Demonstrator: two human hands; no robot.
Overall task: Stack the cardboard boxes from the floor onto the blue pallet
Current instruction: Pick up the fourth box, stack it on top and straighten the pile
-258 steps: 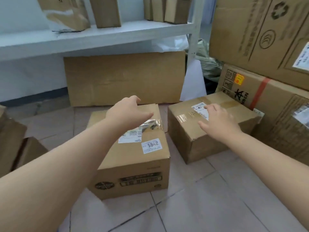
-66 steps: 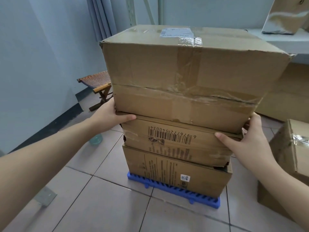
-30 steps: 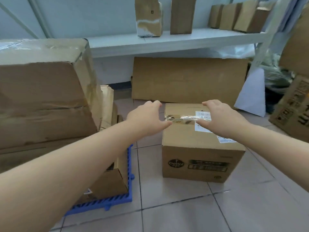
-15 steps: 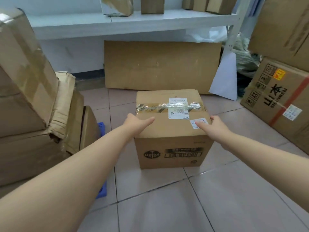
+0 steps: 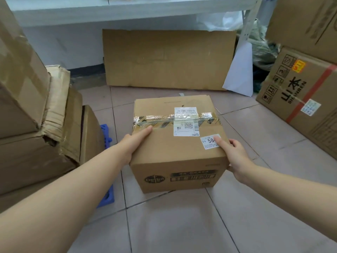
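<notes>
A brown cardboard box (image 5: 177, 143) sits on the tiled floor (image 5: 182, 225) in the middle of the view, squarish and closed, its top seam sealed by a glossy strip of clear tape (image 5: 175, 120) printed with dark slanted stripes. A white shipping label (image 5: 186, 121) with barcodes, a QR code and the letters "WU" crosses the tape, and a smaller white sticker (image 5: 209, 141) near the right front corner shows digits beginning "58" (the rest is under a thumb). The front face carries a dark oval logo at lower left and a dark printed band with a barcode beside it.

The left hand (image 5: 134, 143) lies on the box's left top edge, index finger stretched along the tape, the other fingers hidden down the left side. The right hand (image 5: 231, 154) clasps the right front corner, thumb on top over the sticker and fingers wrapped around the side wall. Both grips are pressed on the box, which rests flat on the floor.

To the left stands a stack of larger, worn boxes (image 5: 36, 115), dented and torn at the corners, on the blue pallet (image 5: 107, 136), of which only an edge shows beside and below them. Behind the box a flat cardboard sheet (image 5: 167, 59) leans against the wall under a white shelf (image 5: 127, 8). At the right are large printed cartons (image 5: 299, 92), one with a red stripe.
</notes>
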